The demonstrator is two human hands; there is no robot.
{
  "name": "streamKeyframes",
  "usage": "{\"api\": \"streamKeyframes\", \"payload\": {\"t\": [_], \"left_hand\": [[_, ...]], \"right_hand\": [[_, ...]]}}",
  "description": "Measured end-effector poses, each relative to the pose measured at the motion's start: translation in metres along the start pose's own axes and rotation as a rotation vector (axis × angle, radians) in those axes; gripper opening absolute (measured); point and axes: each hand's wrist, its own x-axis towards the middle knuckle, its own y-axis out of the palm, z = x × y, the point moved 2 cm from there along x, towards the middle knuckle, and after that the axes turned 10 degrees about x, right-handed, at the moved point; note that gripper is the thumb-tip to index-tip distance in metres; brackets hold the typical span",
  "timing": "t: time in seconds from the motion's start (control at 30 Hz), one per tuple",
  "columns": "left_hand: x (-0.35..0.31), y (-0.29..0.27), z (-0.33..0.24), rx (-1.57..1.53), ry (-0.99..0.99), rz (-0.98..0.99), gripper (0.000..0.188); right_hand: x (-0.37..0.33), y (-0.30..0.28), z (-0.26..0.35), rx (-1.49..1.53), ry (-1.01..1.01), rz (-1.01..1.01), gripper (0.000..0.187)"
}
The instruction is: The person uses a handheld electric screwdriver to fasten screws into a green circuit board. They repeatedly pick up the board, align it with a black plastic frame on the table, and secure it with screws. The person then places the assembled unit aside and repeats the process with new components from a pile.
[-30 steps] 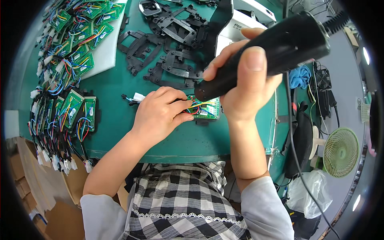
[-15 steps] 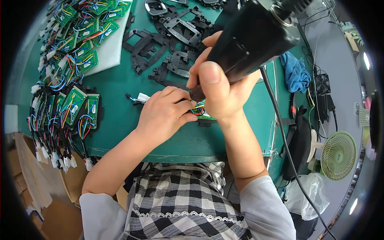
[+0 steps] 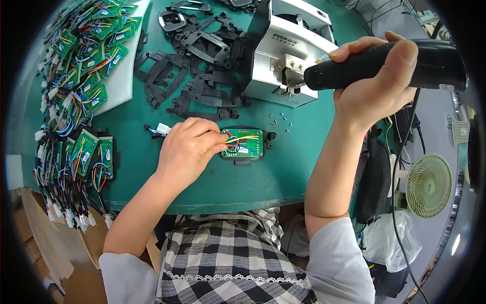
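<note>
With its fingertips pinched, my left hand [image 3: 186, 147] holds the wires [image 3: 244, 139] at the left side of a green circuit board [image 3: 255, 149]. The board lies in a black plastic housing on the table, and white plugs [image 3: 163, 128] stick out beyond my hand. My right hand [image 3: 374, 96] is wrapped round a black electric screwdriver [image 3: 438, 63], held nearly level. Its tip points left into the metal front of a white and black screw feeder [image 3: 291, 46]; whether a screw sits on the bit cannot be made out.
Several loose screws [image 3: 276, 121] lie in front of the feeder. Black plastic frames [image 3: 202, 93] are heaped at the back. Wired green boards [image 3: 83, 152] pile up at the left, partly on white foam [image 3: 121, 81]. A green fan [image 3: 429, 185] and cable [image 3: 395, 213] are at the right.
My right hand has swung the screwdriver right, away from the board to the screw feeder, which has come into view. The board is now uncovered. My left hand stays on the wires.
</note>
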Motion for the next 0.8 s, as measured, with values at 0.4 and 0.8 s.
{"api": "streamKeyframes", "payload": {"t": [0.4, 0.8], "left_hand": [[-0.004, 0.005, 0.004, 0.004, 0.031, -0.071, 0.014], [-0.005, 0.006, 0.005, 0.028, 0.041, -0.175, 0.009]], "right_hand": [[-0.056, 0.011, 0.013, 0.129, 0.287, 0.183, 0.069], [-0.108, 0.05, 0.018, 0.191, 0.37, 0.286, 0.072]]}}
